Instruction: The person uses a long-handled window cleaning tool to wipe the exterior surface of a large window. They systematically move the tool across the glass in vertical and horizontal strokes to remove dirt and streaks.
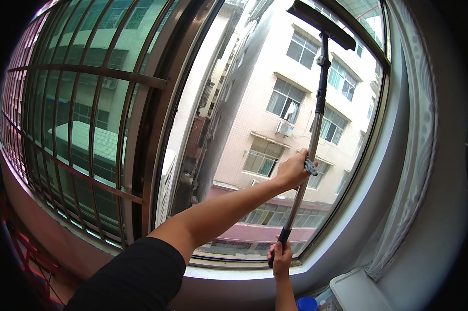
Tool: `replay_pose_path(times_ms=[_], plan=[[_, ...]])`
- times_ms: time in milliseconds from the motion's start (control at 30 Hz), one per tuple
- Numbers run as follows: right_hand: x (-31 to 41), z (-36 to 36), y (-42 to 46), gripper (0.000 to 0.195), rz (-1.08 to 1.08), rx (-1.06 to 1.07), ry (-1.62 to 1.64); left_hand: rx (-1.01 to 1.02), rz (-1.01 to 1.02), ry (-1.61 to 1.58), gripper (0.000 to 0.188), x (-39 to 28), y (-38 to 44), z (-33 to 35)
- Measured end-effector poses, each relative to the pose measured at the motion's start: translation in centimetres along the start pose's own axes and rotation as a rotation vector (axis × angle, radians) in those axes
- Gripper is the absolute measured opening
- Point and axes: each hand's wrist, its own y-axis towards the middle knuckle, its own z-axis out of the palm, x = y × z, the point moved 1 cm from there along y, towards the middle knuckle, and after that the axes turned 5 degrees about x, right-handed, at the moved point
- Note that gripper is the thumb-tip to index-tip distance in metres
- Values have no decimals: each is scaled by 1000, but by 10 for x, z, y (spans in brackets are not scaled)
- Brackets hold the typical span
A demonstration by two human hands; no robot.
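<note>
A window squeegee (323, 25) with a dark head on a long metal telescopic pole (316, 134) slants up across the large window pane (234, 155). Around the middle of the pole, by a grey clamp (310, 166), my left hand (295, 168) is closed. Lower down, my right hand (281, 256) grips the black handle (284, 236) at the pole's bottom end, just above the sill. The squeegee head lies over the upper part of the pane; whether its blade touches the glass I cannot tell.
Metal security bars (96, 132) cover the window at left. A patterned curtain (420, 116) hangs at right. Below it stand a white-lidded container (358, 291) and a blue lid (306, 303). The white sill (234, 273) runs under the pane. Red metal frames (27, 256) stand at lower left.
</note>
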Motion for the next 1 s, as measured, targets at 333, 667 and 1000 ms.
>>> replay_pose_path(times_ms=[333,667,1000], plan=[[-21,17,-29,29,26,-3,29,48,-32,-55,43,8,-41,-2],[-53,26,-66,28,102,-19,75,80,-36,-87,40,28,-88,10],[-107,39,-119,25,257,-135,-329,216,-153,-115,37,55,-156,22]])
